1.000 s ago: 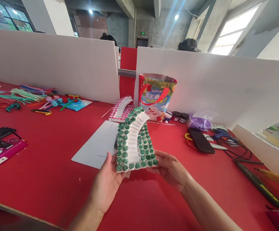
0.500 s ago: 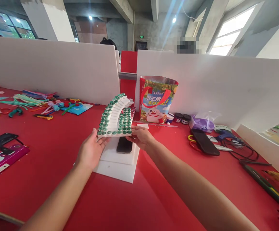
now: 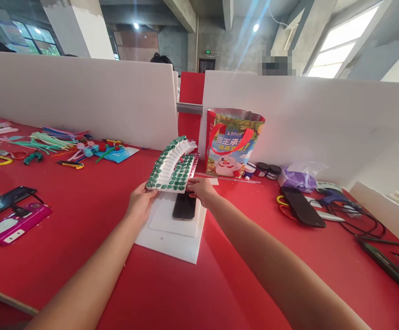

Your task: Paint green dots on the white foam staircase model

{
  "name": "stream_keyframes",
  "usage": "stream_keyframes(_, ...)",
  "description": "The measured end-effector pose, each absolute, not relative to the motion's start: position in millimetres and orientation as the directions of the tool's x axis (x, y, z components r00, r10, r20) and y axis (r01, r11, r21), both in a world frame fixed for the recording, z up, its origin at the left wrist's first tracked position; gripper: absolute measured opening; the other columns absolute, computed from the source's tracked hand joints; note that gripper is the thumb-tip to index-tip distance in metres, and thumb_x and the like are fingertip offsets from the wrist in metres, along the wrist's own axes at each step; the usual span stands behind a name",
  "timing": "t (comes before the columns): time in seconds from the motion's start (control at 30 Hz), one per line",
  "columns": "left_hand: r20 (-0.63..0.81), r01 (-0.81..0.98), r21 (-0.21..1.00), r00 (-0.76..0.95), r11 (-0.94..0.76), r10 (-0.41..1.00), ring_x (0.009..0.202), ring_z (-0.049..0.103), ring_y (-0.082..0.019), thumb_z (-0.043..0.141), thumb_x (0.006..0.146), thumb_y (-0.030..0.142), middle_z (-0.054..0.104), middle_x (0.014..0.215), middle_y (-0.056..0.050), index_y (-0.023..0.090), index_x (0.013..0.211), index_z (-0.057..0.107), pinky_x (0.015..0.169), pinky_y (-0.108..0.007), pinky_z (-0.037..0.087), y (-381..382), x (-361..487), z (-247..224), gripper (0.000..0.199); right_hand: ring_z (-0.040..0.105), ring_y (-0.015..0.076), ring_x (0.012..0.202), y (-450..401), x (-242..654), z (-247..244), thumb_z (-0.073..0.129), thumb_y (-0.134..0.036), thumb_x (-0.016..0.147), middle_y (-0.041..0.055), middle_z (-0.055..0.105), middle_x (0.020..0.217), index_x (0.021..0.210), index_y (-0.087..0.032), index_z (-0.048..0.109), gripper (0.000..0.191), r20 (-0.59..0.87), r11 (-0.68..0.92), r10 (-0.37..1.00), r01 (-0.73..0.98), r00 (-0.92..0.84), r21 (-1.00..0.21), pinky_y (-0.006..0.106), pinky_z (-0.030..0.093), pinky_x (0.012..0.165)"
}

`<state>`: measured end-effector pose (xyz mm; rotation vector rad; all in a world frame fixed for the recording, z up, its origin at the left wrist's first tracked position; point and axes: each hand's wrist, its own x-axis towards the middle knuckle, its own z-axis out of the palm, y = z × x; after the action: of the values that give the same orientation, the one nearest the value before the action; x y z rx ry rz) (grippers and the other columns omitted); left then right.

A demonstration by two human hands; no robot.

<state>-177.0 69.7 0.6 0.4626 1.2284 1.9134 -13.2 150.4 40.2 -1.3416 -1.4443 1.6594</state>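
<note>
A white craft model (image 3: 165, 170) is held up over the middle of the table, covered in rows of green gem-like pieces with some red ones at its right edge. A pale ribbed strip curves across it. My left hand (image 3: 141, 200) grips its near left corner, thumb on top. At the near right corner, the fingers of my right hand (image 3: 202, 190) close on the edge. Directly below lies a black phone (image 3: 184, 208) on stacked white foam boards (image 3: 165, 240). The model hides the phone's far end and part of the boards.
A colourful carrier bag (image 3: 234, 144) stands behind, beside small jars (image 3: 267, 170) and a purple packet (image 3: 298, 178). On the right are another phone (image 3: 302, 206) and a blue glue gun (image 3: 333, 197). Pipe cleaners (image 3: 46, 141) and a magenta power strip (image 3: 19, 224) lie left. White partitions (image 3: 134, 105) rise behind.
The model has tipped flatter and sunk slightly toward the boards, still between both hands. My left fingers have moved from spread beneath it to a pinch. The view has swung a little left.
</note>
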Motion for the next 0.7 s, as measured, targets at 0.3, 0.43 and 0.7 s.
stream_keyframes(0.3,-0.056,-0.339,0.909,-0.675,-0.243,0.735,0.086,0.071,-0.016,0.064,0.068,-0.004,0.072,0.092,-0.004,0.017,0.095,0.067,0.099,-0.040,0.056,73.4,-179.0,-6.2,0.034,0.049,0.0329,0.134,104.9,16.3,45.6,0.061,-0.010,0.084,0.0179,0.055,0.142,0.130,-0.015,0.061,0.046,0.010,0.179,0.952,0.532,-0.305,-0.828,0.052,0.036,0.115)
stream_keyframes(0.43,-0.015,-0.246,0.946,-0.684,-0.210,0.730,0.093,0.072,-0.018,0.069,0.072,0.006,0.072,0.095,-0.006,0.015,0.098,0.067,0.099,-0.039,0.056,71.0,-179.8,-8.2,0.027,0.036,0.0402,0.144,69.7,22.3,41.3,0.072,-0.037,0.082,0.0227,0.033,0.159,0.152,-0.016,0.035,0.082,0.026,0.325,0.921,0.731,-0.388,-0.600,0.059,0.035,0.113)
stream_keyframes(0.7,0.046,0.137,0.987,-0.748,0.086,0.662,0.126,0.060,-0.031,0.073,0.076,0.026,0.069,0.125,-0.015,0.020,0.140,0.050,0.110,-0.046,0.045,33.2,-200.7,-14.2,0.068,0.024,0.0373,0.154,58.8,52.4,37.7,0.059,-0.057,0.091,0.0241,0.030,0.164,0.161,-0.008,0.019,0.094,-0.158,0.258,0.909,0.819,-0.386,-0.513,0.054,0.021,0.122)
